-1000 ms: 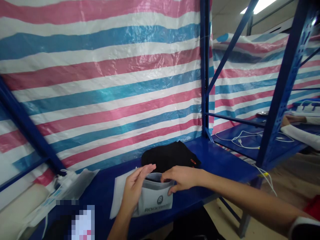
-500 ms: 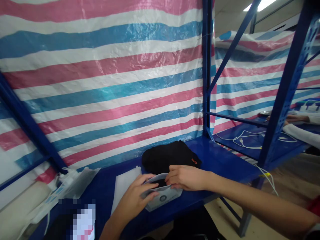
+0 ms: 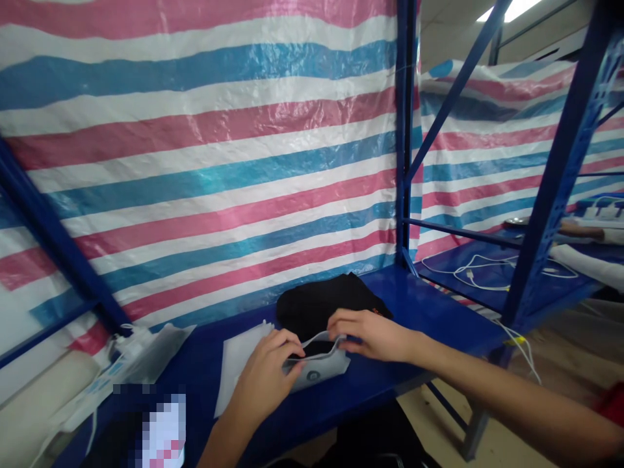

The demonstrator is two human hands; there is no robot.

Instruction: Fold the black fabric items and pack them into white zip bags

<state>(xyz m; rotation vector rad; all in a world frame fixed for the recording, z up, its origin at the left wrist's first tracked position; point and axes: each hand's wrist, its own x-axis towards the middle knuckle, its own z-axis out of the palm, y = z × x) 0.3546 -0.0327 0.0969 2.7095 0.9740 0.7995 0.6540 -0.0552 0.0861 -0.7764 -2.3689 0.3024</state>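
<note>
A frosted plastic bag (image 3: 325,375) with a round dark mark on its front lies before me, its mouth spread apart. Black material (image 3: 319,348) shows inside. My left hand (image 3: 266,372) pinches the left end of the rim between thumb and fingers. At the right end, the fingers of my right hand (image 3: 370,333) are closed on the rim, the thumb partly hidden. Just behind the bag lies a folded black cloth item (image 3: 314,300) with small orange lettering near its right end. Flat whitish plastic bags (image 3: 236,367) lie to the left, partly under my left hand.
All this is on a blue metal table (image 3: 404,292) before a striped plastic sheet (image 3: 219,182). A power strip (image 3: 104,383) and a pixelated phone-like screen (image 3: 168,429) are at left. Blue rack posts (image 3: 550,169) stand right; beyond are cables (image 3: 472,266) and another person's sleeve (image 3: 589,263).
The bag's front has sunk lower and its mouth has changed shape. My left fingers have drawn in onto the rim. My right hand has risen slightly. The other person's arms have shifted.
</note>
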